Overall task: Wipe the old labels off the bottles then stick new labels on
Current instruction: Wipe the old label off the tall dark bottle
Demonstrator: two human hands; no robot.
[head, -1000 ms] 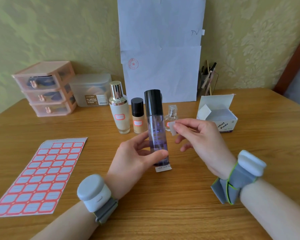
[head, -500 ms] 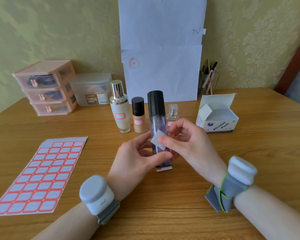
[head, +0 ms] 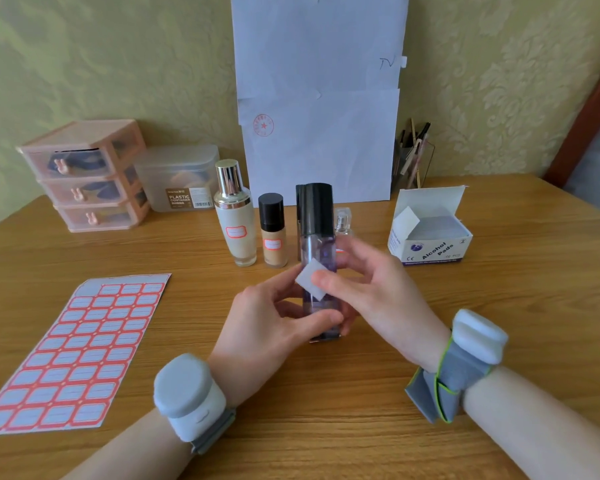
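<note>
Head view: a light-brown wooden table [head: 499,306] carries a sheet of red-bordered blank labels [head: 73,355] on its left side. At centre, the left hand [head: 267,327] curls round the lower body of an upright, tall clear purple bottle with a black cap [head: 317,230]. The right hand [head: 378,292] pinches a small white square pad [head: 309,275] against the bottle's front.

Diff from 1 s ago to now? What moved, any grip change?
The right hand, pinching the white pad, moved left and down from beside the purple bottle to its front, where the pad now sits. No grip change: the left hand holds the bottle upright as before. Label sheet and alcohol pads box stayed put.
</note>
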